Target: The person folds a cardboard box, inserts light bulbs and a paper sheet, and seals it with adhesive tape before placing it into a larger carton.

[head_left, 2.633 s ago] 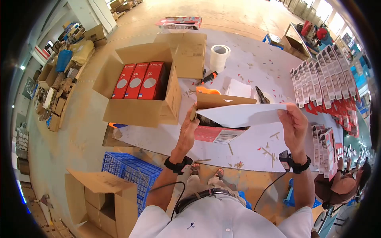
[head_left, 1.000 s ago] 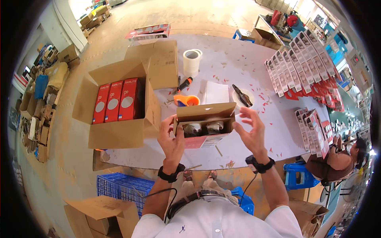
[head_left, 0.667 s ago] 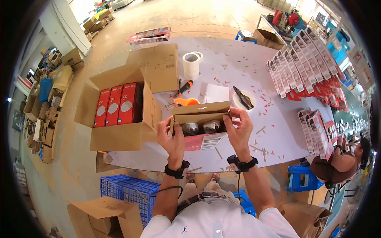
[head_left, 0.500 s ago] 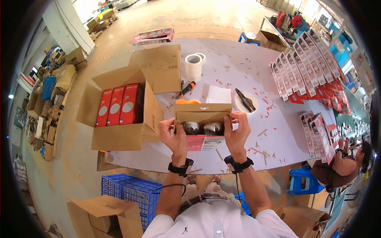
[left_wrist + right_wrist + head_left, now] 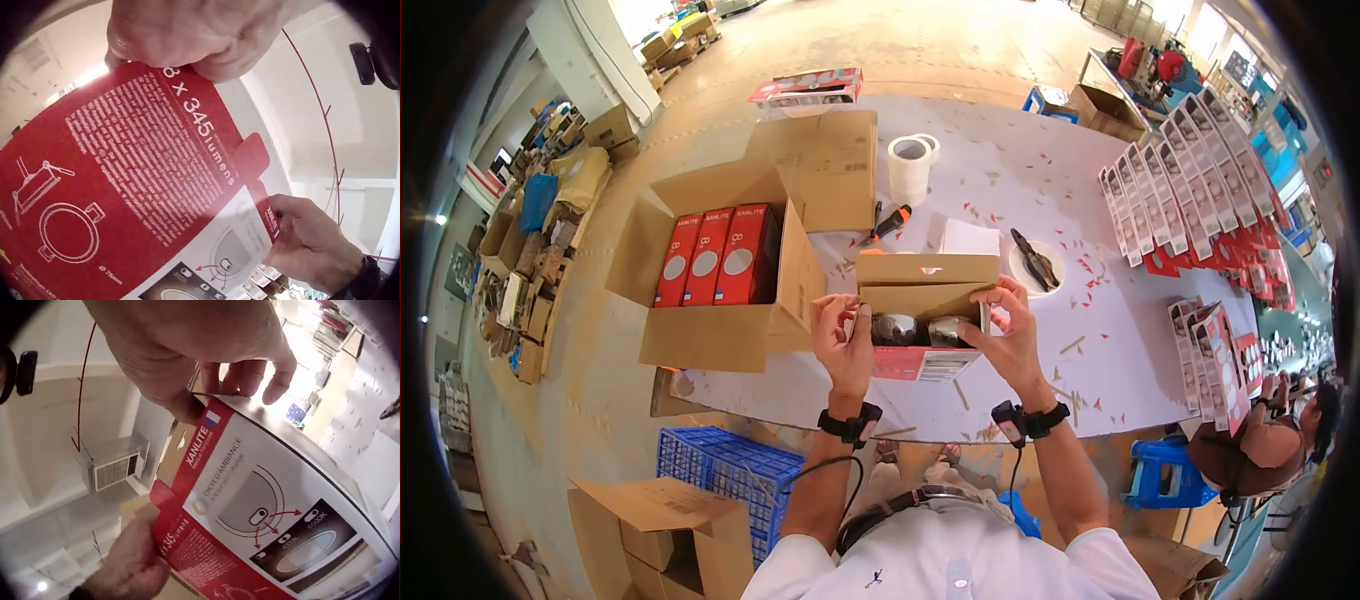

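Observation:
A red and white printed box (image 5: 910, 365) stands with its top open toward me, its brown flap with a hang hole raised at the far side. Inside, a round shiny spotlight (image 5: 894, 330) sits beside another spotlight (image 5: 948, 332). My left hand (image 5: 842, 345) pinches the box's left side edge between thumb and fingers. At the right end, my right hand (image 5: 1012, 345) holds the edge with its thumb over the rim. In the left wrist view the box's red face (image 5: 144, 156) reads "8 x 345 lumens". The right wrist view shows its white end (image 5: 269, 500), lettered XANLITE.
Left of the hands stands an open carton (image 5: 705, 335) holding several red boxes (image 5: 737, 255). Beyond lie tape rolls (image 5: 910, 175), a cutter (image 5: 890, 222), white paper (image 5: 970, 238) and pliers (image 5: 1035, 258). Folded red-white packaging (image 5: 1190, 175) is stacked right. A blue crate (image 5: 725, 480) stands below.
The white sheet or flap my right hand held over the box no longer shows, and the spotlights are visible. My right hand has come in to the box's right edge.

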The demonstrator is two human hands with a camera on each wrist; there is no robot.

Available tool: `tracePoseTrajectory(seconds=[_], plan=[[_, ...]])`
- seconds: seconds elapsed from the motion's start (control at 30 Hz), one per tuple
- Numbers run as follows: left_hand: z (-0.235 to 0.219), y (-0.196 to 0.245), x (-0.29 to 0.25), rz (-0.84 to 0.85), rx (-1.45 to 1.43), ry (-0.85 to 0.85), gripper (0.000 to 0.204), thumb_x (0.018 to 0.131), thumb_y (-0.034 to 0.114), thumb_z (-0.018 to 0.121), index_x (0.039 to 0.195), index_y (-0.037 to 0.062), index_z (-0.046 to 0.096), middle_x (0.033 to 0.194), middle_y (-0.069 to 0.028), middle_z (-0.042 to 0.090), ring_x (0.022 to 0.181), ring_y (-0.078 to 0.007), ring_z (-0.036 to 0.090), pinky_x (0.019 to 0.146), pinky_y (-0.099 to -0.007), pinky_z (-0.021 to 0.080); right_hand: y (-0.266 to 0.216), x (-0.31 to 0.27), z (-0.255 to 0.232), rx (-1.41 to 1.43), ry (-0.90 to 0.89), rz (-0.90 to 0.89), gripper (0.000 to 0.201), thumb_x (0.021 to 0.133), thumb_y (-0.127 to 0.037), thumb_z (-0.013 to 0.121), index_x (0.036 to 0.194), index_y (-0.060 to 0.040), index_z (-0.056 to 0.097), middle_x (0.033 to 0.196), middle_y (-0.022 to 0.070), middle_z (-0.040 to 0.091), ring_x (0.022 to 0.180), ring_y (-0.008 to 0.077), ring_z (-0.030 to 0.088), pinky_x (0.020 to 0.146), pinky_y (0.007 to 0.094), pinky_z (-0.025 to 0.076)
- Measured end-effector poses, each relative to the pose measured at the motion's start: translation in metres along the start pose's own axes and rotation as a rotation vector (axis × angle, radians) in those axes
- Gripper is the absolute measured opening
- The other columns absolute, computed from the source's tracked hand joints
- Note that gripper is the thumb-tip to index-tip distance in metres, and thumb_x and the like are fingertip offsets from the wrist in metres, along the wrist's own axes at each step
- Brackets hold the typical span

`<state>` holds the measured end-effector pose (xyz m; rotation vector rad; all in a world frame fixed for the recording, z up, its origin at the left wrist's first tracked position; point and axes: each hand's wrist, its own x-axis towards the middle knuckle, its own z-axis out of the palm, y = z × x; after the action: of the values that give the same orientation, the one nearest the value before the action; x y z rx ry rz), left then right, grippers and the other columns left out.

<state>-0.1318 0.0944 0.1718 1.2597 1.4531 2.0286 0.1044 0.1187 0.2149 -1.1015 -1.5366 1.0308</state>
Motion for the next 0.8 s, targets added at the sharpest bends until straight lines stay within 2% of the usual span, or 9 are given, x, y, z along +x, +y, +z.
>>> tracePoseTrajectory(seconds=[0.07,0.17,0.27,0.37,0.47,0.5,0.6,0.7,0.8], plan=[[0.000,-0.002,-0.006,-0.002,-0.047,0.032,0.024,0.085,-0.003,0.077,0.107,0.0065,0.071,0.106,-0.0022,0.058,0.086,-0.0096,0.056,0.068,-0.0246,0.042,-0.002,-0.004,-0.003,0.097,-0.094,0.024,0.049,0.075,-0.010,0.090,0.119,-0.0116,0.068,0.142,0.0045,0.047,0.134,0.0220,0.048,0.105,0.0485,0.049],[-0.004,-0.009,-0.008,0.057,0.006,-0.025,0.028,0.082,-0.004,0.079,0.107,0.0070,0.072,0.108,-0.0030,0.058,0.089,-0.0115,0.057,0.071,-0.0248,0.044,0.001,-0.005,-0.013,0.180,-0.210,0.113,0.056,0.075,-0.011,0.091,0.125,-0.0134,0.067,0.144,0.0045,0.047,0.139,0.0222,0.046,0.108,0.0495,0.048],[-0.009,-0.019,-0.011,0.070,-0.097,-0.130,0.032,0.078,-0.004,0.083,0.106,0.0066,0.073,0.114,-0.0058,0.057,0.100,-0.0170,0.057,0.084,-0.0297,0.048,0.001,-0.005,-0.023,0.263,-0.354,0.222,0.053,0.083,-0.011,0.085,0.132,-0.0131,0.067,0.144,0.0046,0.050,0.139,0.0208,0.046,0.112,0.0466,0.045],[-0.023,0.008,-0.008,0.070,-0.060,-0.403,0.030,0.084,-0.001,0.075,0.113,0.0035,0.074,0.131,-0.0124,0.055,0.120,-0.0237,0.053,0.102,-0.0365,0.045,0.000,0.000,-0.040,0.183,-0.498,0.242,0.045,0.093,-0.011,0.075,0.137,-0.0118,0.065,0.143,0.0046,0.054,0.138,0.0199,0.047,0.115,0.0412,0.040],[-0.049,0.008,0.001,-0.053,-0.329,-0.692,0.036,0.090,0.002,0.062,0.124,0.0008,0.072,0.148,-0.0162,0.047,0.135,-0.0273,0.047,0.112,-0.0404,0.037,-0.010,0.000,-0.045,0.204,-0.550,0.314,0.040,0.100,-0.011,0.065,0.140,-0.0089,0.064,0.137,0.0058,0.060,0.136,0.0211,0.049,0.117,0.0380,0.036],[-0.054,0.005,0.001,-0.143,-0.331,-0.742,0.038,0.094,0.006,0.054,0.129,-0.0012,0.071,0.157,-0.0174,0.042,0.141,-0.0289,0.043,0.115,-0.0420,0.034,-0.006,-0.002,-0.042,0.156,-0.564,0.128,0.034,0.098,-0.006,0.065,0.132,-0.0051,0.068,0.134,0.0062,0.061,0.132,0.0219,0.052,0.115,0.0392,0.039],[-0.060,0.004,0.003,-0.019,-0.133,-0.794,0.043,0.095,0.009,0.060,0.137,0.0007,0.065,0.155,-0.0155,0.043,0.142,-0.0283,0.043,0.115,-0.0424,0.034,-0.010,-0.005,-0.043,-0.196,-0.476,-0.273,0.049,0.093,-0.004,0.071,0.141,-0.0070,0.060,0.137,0.0056,0.059,0.130,0.0213,0.053,0.114,0.0420,0.041],[-0.064,0.002,-0.003,-0.024,-0.105,-0.674,0.061,0.094,0.008,0.065,0.153,0.0034,0.048,0.155,-0.0141,0.044,0.140,-0.0261,0.044,0.114,-0.0397,0.034,-0.006,-0.016,-0.036,-0.007,-0.274,-0.043,0.071,0.088,-0.004,0.078,0.151,-0.0127,0.047,0.137,0.0038,0.057,0.127,0.0199,0.055,0.113,0.0451,0.044],[-0.064,0.000,-0.012,-0.179,-0.272,-0.639,0.080,0.090,0.005,0.070,0.161,0.0076,0.033,0.157,-0.0120,0.041,0.138,-0.0234,0.045,0.112,-0.0373,0.034,-0.008,-0.014,-0.034,0.110,-0.326,0.111,0.086,0.085,-0.005,0.081,0.157,-0.0168,0.036,0.131,0.0031,0.058,0.126,0.0190,0.056,0.113,0.0487,0.045]])
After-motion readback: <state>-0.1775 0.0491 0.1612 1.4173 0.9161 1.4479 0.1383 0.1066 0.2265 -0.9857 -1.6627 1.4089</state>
